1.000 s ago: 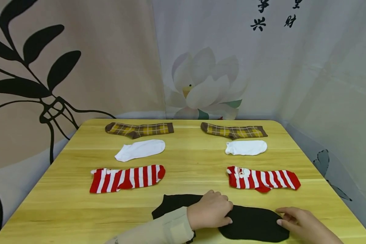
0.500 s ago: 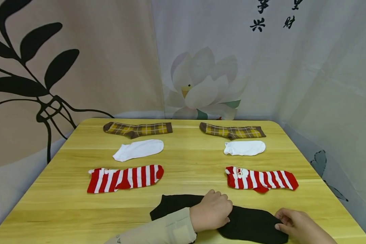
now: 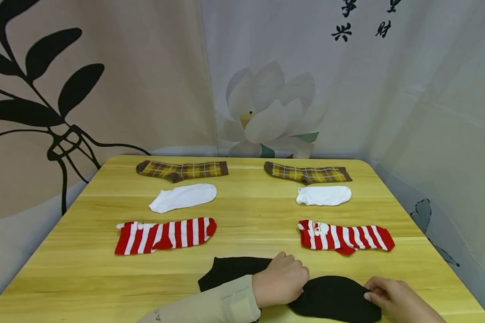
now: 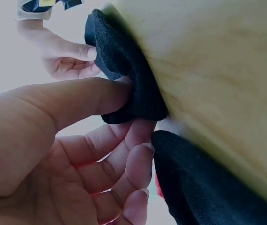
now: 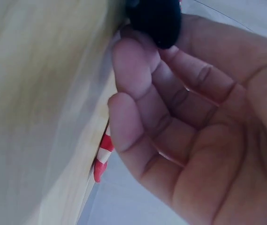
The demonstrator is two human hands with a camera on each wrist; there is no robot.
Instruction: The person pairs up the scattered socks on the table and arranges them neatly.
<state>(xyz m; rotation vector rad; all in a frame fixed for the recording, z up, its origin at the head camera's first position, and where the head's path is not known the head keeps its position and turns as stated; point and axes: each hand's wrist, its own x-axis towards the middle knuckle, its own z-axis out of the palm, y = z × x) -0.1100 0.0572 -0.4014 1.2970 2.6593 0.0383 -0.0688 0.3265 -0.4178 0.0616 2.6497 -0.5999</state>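
Note:
Two black socks lie near the front of the table. My left hand (image 3: 280, 280) pinches the left end of the right-hand black sock (image 3: 333, 299) between thumb and fingers. The sock's right end is pinched by my right hand (image 3: 396, 297), so it spans between both hands. In the left wrist view the sock (image 4: 124, 61) is bunched under my left thumb, with my right hand (image 4: 65, 54) at its far end. The other black sock (image 3: 230, 268) lies to the left, partly hidden behind my left hand and sleeve. The right wrist view shows the black sock (image 5: 156, 21) at my right fingertips.
Beyond my hands lie two red-and-white striped socks (image 3: 165, 236) (image 3: 347, 237), then two white socks (image 3: 183, 198) (image 3: 324, 195). Two brown-and-yellow plaid socks (image 3: 183, 171) (image 3: 307, 172) lie at the back of the wooden table (image 3: 85, 278). A printed curtain (image 3: 165, 80) hangs behind.
The far edge of the right-hand black sock goes from nearly straight to a rounded bulge, dipping beside my left hand. Both hands keep their hold almost in place.

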